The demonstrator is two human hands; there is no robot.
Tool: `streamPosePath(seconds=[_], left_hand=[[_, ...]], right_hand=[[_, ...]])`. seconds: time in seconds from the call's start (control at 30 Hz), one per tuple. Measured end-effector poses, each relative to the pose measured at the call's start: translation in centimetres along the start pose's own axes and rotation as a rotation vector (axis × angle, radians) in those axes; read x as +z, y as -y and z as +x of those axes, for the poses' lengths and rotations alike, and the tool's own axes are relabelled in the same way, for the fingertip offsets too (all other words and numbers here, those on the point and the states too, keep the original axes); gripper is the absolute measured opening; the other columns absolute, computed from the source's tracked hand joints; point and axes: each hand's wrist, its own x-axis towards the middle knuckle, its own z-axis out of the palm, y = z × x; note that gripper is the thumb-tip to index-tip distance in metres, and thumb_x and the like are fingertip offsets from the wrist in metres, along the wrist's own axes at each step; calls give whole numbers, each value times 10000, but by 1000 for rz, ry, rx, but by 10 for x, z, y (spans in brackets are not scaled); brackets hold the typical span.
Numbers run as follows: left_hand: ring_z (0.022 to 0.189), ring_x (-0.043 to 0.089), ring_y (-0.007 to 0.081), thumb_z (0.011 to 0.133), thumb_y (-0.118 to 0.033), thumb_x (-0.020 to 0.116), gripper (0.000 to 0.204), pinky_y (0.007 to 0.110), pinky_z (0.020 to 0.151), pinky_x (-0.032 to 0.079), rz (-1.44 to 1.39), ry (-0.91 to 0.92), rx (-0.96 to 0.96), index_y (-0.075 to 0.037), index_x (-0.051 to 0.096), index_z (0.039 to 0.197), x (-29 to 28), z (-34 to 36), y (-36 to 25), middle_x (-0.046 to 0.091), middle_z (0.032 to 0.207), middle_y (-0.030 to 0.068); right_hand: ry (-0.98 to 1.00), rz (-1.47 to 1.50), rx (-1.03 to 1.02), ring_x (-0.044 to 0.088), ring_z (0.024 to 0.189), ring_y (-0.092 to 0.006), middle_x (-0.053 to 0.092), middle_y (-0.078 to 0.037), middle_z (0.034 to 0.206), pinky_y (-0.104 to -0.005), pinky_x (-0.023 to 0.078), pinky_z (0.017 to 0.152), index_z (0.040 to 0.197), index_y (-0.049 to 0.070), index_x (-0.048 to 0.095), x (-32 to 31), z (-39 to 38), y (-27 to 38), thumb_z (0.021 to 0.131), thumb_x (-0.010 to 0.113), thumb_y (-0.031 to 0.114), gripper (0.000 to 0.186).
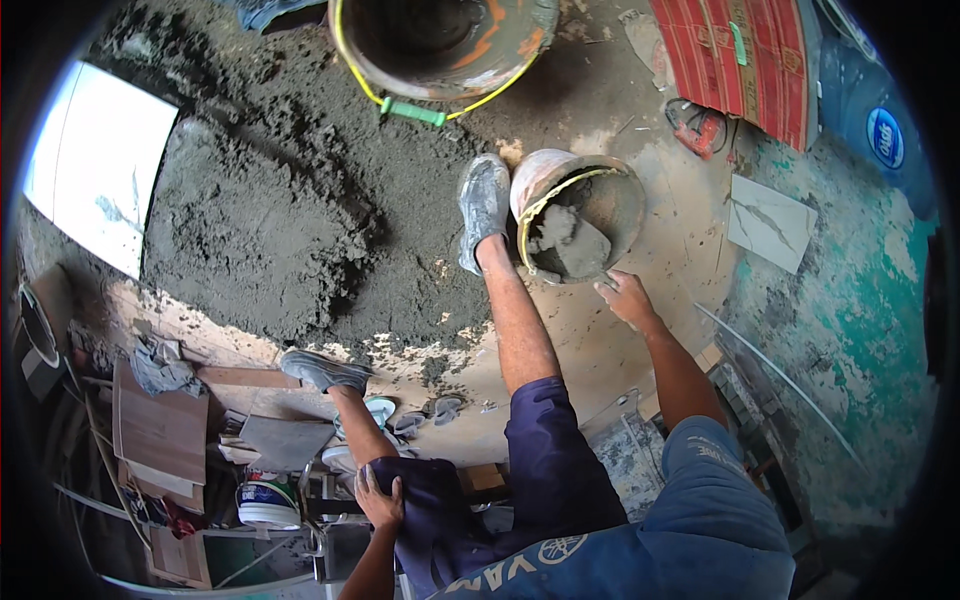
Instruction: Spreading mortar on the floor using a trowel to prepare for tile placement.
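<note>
My right hand [628, 301] grips a trowel [588, 254] by its handle, at the near right edge of a tilted, mortar-stained bucket [533, 178]. The blade reaches inside the bucket, against a lump of wet grey mortar [555, 226]. Just left of the bucket is my right shoe [485, 205], coated in grey. My left hand [379, 502] lies on my left knee with its fingers spread, holding nothing.
A broad heap of mortar [250, 230] covers the floor at left, beside a large white tile [95, 170]. Beyond stands a bigger bucket [540, 70] with a green-gripped handle. At right are a marbled tile [770, 222], red striped cardboard [728, 60], a blue water jug [865, 95] and a thin pipe [783, 374].
</note>
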Motion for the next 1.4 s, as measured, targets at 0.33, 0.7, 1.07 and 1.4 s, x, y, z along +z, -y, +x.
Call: streamPosePath(seconds=[0.33,0.7,1.07,1.4], left_hand=[[1370,330,411,814,-495,670,771,499,1148,241,-165,-2,-143,-63,449,1412,-2,-1,10,390,1461,237],[1393,302,405,815,-478,674,782,525,1154,218,-453,-43,-149,-72,424,1435,41,-20,44,362,1474,257],[1354,337,435,766,-430,744,790,563,1117,252,-620,-104,-118,-62,449,1399,57,-20,60,370,1451,272],[1337,339,466,750,-415,765,804,573,1098,264,-674,-91,-110,-58,451,1398,55,-17,64,368,1441,295]], right_hand=[[55,-192,-10,602,692,-459,592,-277,727,-484,468,630,858,-43,609,-47,-67,132,840,671,187,239],[911,99,-349,620,560,-189,623,-105,684,-347,492,521,817,14,610,185,-30,484,899,658,285,288],[1465,892,-149,443,388,-82,496,14,524,-240,389,368,775,51,576,331,98,610,957,529,295,308],[-31,-721,-820,624,901,-467,657,-273,913,-541,487,798,935,27,616,269,110,648,944,524,445,429]])
